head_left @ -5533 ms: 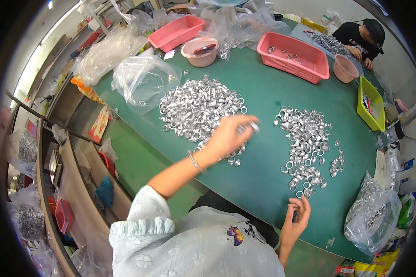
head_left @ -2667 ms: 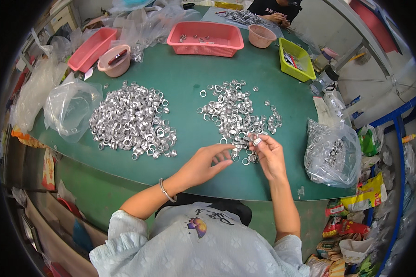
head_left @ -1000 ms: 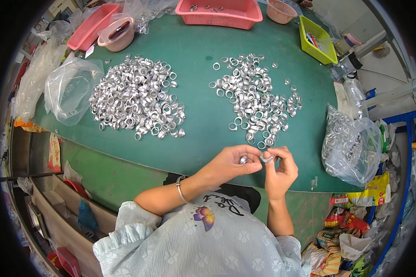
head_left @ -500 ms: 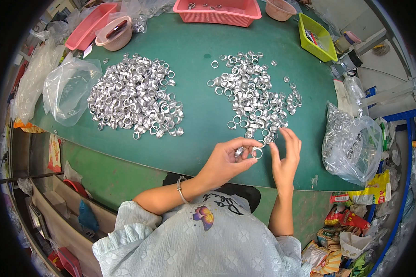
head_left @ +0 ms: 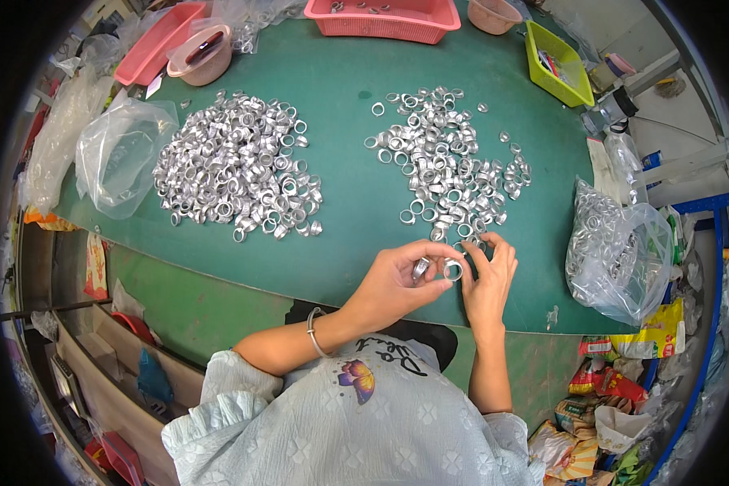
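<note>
My left hand (head_left: 397,279) pinches a silver metal ring (head_left: 452,270) upright between thumb and forefinger. A second metal ring is tucked against its curled fingers. Right beside it, my right hand (head_left: 490,283) reaches to the near end of the right-hand pile of metal rings (head_left: 454,174). Its fingers are bent and drawn in toward the thumb, and what lies between the tips is mostly hidden. On the left of the green table (head_left: 348,162) is a larger, denser heap of similar rings (head_left: 231,166).
A clear bag of rings (head_left: 603,243) stands at the right edge. An open plastic bag (head_left: 125,158) lies left of the heap. Along the back are pink baskets (head_left: 385,28), a round pink bowl (head_left: 202,73) and a lime-green basket (head_left: 555,69).
My right hand has shifted slightly left, and its spread fingers have closed in at the near rings. My left hand has barely moved, still holding its rings.
</note>
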Tool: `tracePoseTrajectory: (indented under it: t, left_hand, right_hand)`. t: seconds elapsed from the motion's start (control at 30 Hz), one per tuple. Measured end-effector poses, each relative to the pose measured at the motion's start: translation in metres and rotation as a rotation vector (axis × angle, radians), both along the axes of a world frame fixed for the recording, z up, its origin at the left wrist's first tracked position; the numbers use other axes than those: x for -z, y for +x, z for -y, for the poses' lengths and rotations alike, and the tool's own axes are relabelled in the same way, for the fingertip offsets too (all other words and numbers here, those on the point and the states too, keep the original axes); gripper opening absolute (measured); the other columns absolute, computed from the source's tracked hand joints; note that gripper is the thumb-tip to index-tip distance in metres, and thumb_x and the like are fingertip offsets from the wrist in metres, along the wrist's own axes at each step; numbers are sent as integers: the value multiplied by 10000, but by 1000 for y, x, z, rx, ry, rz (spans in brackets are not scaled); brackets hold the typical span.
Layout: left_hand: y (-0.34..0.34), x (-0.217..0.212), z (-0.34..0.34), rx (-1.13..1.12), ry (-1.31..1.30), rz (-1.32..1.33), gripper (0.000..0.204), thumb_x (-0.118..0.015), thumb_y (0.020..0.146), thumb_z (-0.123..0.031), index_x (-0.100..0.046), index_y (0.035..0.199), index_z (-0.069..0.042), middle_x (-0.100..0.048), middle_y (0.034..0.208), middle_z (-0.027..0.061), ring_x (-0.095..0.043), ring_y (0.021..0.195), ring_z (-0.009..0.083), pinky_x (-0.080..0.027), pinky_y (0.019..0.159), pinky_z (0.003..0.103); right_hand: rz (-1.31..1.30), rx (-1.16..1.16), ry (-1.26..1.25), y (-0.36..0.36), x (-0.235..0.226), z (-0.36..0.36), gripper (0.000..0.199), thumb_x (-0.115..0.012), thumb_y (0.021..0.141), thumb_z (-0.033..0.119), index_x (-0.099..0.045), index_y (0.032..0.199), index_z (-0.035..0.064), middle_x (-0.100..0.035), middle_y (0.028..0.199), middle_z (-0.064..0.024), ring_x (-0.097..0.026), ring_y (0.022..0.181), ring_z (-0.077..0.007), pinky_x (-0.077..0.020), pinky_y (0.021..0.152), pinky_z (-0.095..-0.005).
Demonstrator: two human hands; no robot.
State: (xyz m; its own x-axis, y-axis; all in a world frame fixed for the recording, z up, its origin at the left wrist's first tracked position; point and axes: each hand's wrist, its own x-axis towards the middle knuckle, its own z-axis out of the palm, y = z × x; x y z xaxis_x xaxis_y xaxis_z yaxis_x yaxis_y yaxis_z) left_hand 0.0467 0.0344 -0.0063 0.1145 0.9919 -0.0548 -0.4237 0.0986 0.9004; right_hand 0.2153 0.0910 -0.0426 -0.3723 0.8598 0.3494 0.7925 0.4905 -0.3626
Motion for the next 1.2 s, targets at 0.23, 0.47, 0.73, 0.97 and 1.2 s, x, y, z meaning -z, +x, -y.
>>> tracePoseTrajectory:
  t: [0.23,0.47,0.73,0.97,1.2]
  left_hand:
    - [-2,-7,2,-4,4,-5,327,-597,768,85,-575,1086,11,-471,834,-26,-393,733,42,-349,657,179]
    - [-4,-8,2,4,-22,-18,293,-605,788,31,-580,1077,-14,-456,800,-47,-381,710,25,-336,625,170]
    - [-24,18,-36,187,-522,205,133,-617,842,-186,-593,932,-91,-532,784,-64,-461,671,20,-370,543,182]
    - [-97,-41,-232,-355,50,434,158,-605,849,-196,-554,761,-75,-491,678,-12,-415,586,92,-358,520,229]
    - [-5,-21,-125,256,-79,104,226,-580,858,-154,-581,1025,-1,-407,644,-61,-351,551,37,-298,477,198]
  right_hand:
    - [-22,-22,32,0,2,-1,144,-681,708,70,-616,833,46,-524,1032,-98,-476,934,-277,-355,781,-374]
    - [-232,-16,-51,3,1,-3,113,-658,718,27,-605,817,15,-549,993,-101,-488,928,-268,-366,806,-358]
    - [-405,-37,-102,8,-2,-5,97,-630,721,-17,-586,806,-30,-586,917,-127,-523,862,-277,-417,784,-347]
    - [-457,-74,-102,-3,-9,-4,74,-609,736,-42,-578,800,-25,-598,918,-120,-537,859,-245,-425,779,-316]
    - [-1116,43,-601,11,-14,-4,77,-571,811,-33,-577,886,-47,-587,1017,-109,-528,845,-105,-420,771,-243]
